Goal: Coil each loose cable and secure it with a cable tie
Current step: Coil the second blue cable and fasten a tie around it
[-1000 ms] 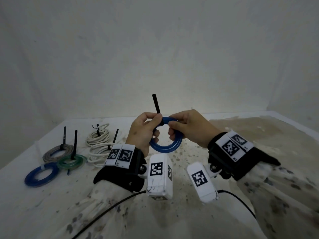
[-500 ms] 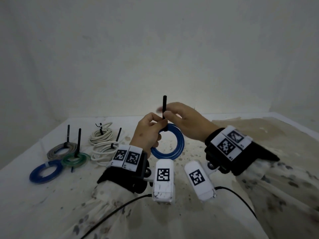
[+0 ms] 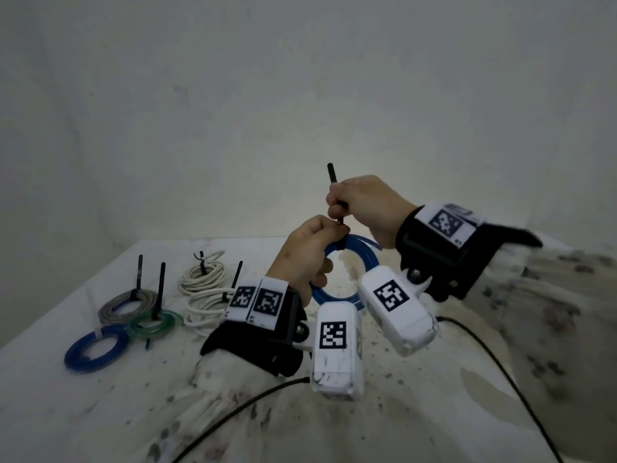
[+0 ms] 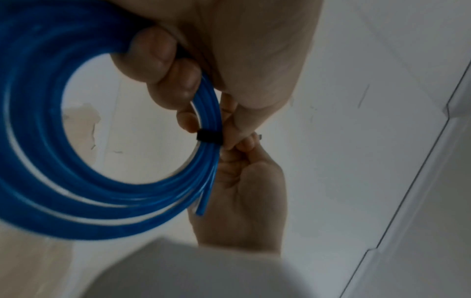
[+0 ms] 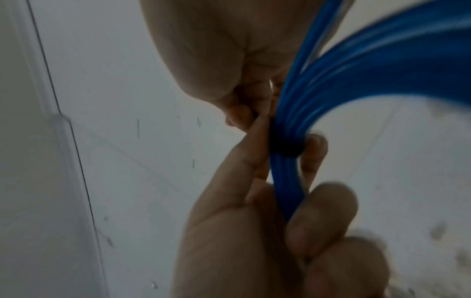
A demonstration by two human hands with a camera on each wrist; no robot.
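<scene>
A coiled blue cable [image 3: 354, 242] is held up above the table between both hands. My left hand [image 3: 329, 243] grips the top of the coil, thumb and fingers on either side of it beside the black cable tie [image 3: 335, 192]. The tie's band [image 4: 209, 137] is wrapped round the strands and its tail sticks straight up. My right hand [image 3: 335, 210] pinches that tail just above the coil. In the right wrist view the band [image 5: 285, 147] sits tight on the blue strands [image 5: 356, 66], with my left hand's fingers [image 5: 316, 145] against it.
Several tied coils lie on the white table [image 3: 50, 412] at the left: a blue one [image 3: 96, 349], a green one [image 3: 155, 324], a grey one [image 3: 128, 304] and two white ones [image 3: 203, 273], most with black tie tails standing up. Black camera cords [image 3: 484, 355] trail under my wrists.
My right hand let go of the coil, took the tie's tail and drew it upward. Both hands and the coil rose, and the band closed on the strands.
</scene>
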